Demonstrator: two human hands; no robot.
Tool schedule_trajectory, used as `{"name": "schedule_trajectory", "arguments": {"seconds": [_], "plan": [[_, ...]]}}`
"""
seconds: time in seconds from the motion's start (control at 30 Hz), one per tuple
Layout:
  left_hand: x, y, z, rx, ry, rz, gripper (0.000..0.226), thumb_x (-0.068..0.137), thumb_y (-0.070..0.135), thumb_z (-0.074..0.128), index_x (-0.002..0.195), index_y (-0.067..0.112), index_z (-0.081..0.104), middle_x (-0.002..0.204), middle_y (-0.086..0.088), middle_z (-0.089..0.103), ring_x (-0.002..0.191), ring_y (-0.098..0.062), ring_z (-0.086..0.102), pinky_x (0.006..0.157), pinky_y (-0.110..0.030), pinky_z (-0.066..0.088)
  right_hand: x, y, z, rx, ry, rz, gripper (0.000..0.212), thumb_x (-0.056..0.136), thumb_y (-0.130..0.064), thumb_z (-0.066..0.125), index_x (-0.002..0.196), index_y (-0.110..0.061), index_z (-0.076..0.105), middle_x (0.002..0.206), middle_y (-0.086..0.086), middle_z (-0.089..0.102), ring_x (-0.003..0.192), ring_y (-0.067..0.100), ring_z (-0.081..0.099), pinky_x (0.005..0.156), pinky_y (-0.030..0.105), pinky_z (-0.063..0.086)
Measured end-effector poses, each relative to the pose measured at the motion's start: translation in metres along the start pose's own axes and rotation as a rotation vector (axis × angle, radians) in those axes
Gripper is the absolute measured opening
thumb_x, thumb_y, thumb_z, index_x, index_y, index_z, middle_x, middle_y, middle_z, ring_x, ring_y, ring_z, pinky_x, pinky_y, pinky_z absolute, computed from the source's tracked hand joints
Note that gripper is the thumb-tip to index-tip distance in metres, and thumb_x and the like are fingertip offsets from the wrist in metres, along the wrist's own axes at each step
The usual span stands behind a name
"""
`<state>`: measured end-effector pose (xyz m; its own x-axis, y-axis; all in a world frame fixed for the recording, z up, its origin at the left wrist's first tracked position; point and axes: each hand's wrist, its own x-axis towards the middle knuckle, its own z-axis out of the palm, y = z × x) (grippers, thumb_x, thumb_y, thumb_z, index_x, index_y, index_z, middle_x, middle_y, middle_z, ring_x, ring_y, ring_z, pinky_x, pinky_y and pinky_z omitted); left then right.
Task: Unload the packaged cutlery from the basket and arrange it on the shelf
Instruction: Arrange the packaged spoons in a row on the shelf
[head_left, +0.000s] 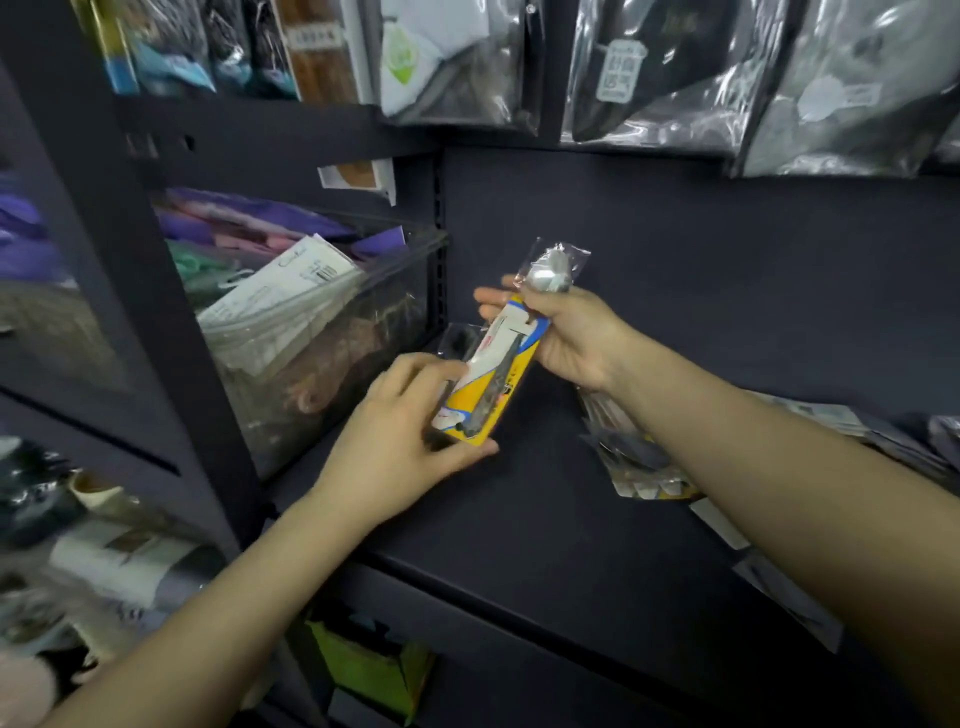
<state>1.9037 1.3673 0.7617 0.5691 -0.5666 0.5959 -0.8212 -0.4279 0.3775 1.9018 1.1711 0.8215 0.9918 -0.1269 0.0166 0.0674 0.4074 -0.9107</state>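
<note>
Both hands up over the dark shelf, sharing one yellow cutlery pack. Pack is long and narrow, tilted, low end near-left, high end far-right, held just above the shelf surface, not resting on it. Card is yellow w/ white and blue print; dark utensil shape shows on the front. Print too blurred to read, no brand legible.

Left hand: fingers and thumb curled round the pack's lower end, clamped on it.
Right hand: fingers wrapped round the upper end of the same pack, plus a clear-wrapped spoon whose shiny bowl sticks up out of the fist. So the right grip is closed on both.

More packs lie flat on the shelf at right, partly hidden behind the right forearm; silver/grey w/ a yellow edge, details unclear.

Left of the hands: clear bin w/ bagged goods, pink/purple/green items and a white printed sheet; text unreadable. Small white-and-brown tag on the shelf edge above it, no legible writing.

Top: hanging clear bags w/ dark contents. One has a white label w/ CJK characters, too soft to read reliably. Another has a green leaf logo.

Basket not visible in this view.
</note>
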Motion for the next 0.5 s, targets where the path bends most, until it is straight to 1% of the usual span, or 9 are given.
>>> {"name": "schedule_trajectory", "arguments": {"seconds": [0.07,0.1,0.13,0.2,0.27,0.33,0.4,0.43,0.5], "plan": [[0.003,0.001,-0.004,-0.36,-0.084,-0.193,0.079,0.052,0.06,0.066,0.122,0.028,0.046,0.113,0.014,0.057,0.097,0.001,0.058,0.085,-0.009,0.044,0.002,0.001,0.001,0.016,0.015,-0.024,0.025,0.101,-0.017,0.034,0.086,-0.005,0.051,0.074,0.006,0.075,0.066,0.015,0.072,0.058,0.027,0.059],[0.003,0.0,-0.004,-0.422,-0.128,-0.208,0.081,0.051,0.059,0.067,0.124,0.031,0.043,0.113,0.016,0.06,0.096,0.004,0.059,0.084,-0.009,0.045,0.005,0.005,0.0,-0.018,0.027,-0.029,0.028,0.1,-0.018,0.036,0.083,-0.005,0.053,0.071,0.004,0.074,0.063,0.014,0.071,0.057,0.027,0.059],[0.003,-0.003,-0.003,-0.362,-0.175,-0.145,0.079,0.055,0.058,0.064,0.126,0.032,0.042,0.116,0.015,0.061,0.099,0.003,0.059,0.087,-0.012,0.045,0.007,0.01,-0.001,-0.057,0.065,-0.025,0.026,0.099,-0.017,0.039,0.082,-0.006,0.054,0.066,0.002,0.072,0.059,0.013,0.069,0.056,0.027,0.058],[0.004,-0.012,0.001,-0.051,-0.326,0.009,0.077,0.064,0.061,0.045,0.134,0.028,0.04,0.132,0.004,0.054,0.118,-0.01,0.052,0.099,-0.021,0.039,0.013,0.02,-0.004,-0.221,0.199,0.022,0.019,0.095,-0.013,0.049,0.078,-0.011,0.054,0.061,0.0,0.064,0.056,0.012,0.063,0.056,0.026,0.056],[0.005,-0.021,0.005,0.151,-0.464,0.009,0.086,0.065,0.065,0.021,0.139,0.024,0.035,0.144,-0.003,0.04,0.131,-0.022,0.04,0.107,-0.03,0.035,0.022,0.026,-0.012,-0.399,0.401,0.092,0.019,0.089,-0.021,0.06,0.072,-0.016,0.053,0.074,0.004,0.059,0.064,0.013,0.053,0.057,0.025,0.047],[0.008,-0.03,0.009,0.185,-0.513,-0.035,0.084,0.069,0.064,0.009,0.14,0.025,0.035,0.143,-0.004,0.038,0.13,-0.024,0.041,0.103,-0.036,0.04,0.031,0.031,-0.022,-0.531,0.553,0.147,0.023,0.08,-0.037,0.066,0.072,-0.018,0.056,0.098,0.009,0.061,0.068,0.015,0.045,0.05,0.023,0.035],[0.012,-0.035,0.011,0.206,-0.529,-0.053,0.066,0.086,0.054,0.015,0.141,0.023,0.034,0.146,-0.006,0.035,0.133,-0.023,0.038,0.106,-0.033,0.035,0.034,0.032,-0.023,-0.551,0.563,0.199,0.015,0.088,-0.027,0.058,0.077,-0.016,0.056,0.101,0.01,0.057,0.061,0.013,0.039,0.04,0.022,0.032],[0.015,-0.039,0.01,0.212,-0.565,-0.07,0.053,0.095,0.042,0.023,0.142,0.021,0.032,0.151,-0.005,0.029,0.138,-0.02,0.031,0.111,-0.027,0.028,0.035,0.033,-0.022,-0.557,0.549,0.216,0.016,0.091,-0.018,0.052,0.076,-0.014,0.054,0.093,0.01,0.056,0.057,0.013,0.037,0.036,0.021,0.031],[0.02,-0.044,0.008,0.16,-0.581,-0.117,0.045,0.099,0.021,0.031,0.144,0.02,0.027,0.155,-0.003,0.02,0.143,-0.015,0.02,0.112,-0.018,0.013,0.039,0.036,-0.021,-0.581,0.51,0.23,0.025,0.093,-0.005,0.045,0.07,-0.014,0.048,0.076,0.007,0.051,0.055,0.012,0.038,0.033,0.017,0.031]]}}
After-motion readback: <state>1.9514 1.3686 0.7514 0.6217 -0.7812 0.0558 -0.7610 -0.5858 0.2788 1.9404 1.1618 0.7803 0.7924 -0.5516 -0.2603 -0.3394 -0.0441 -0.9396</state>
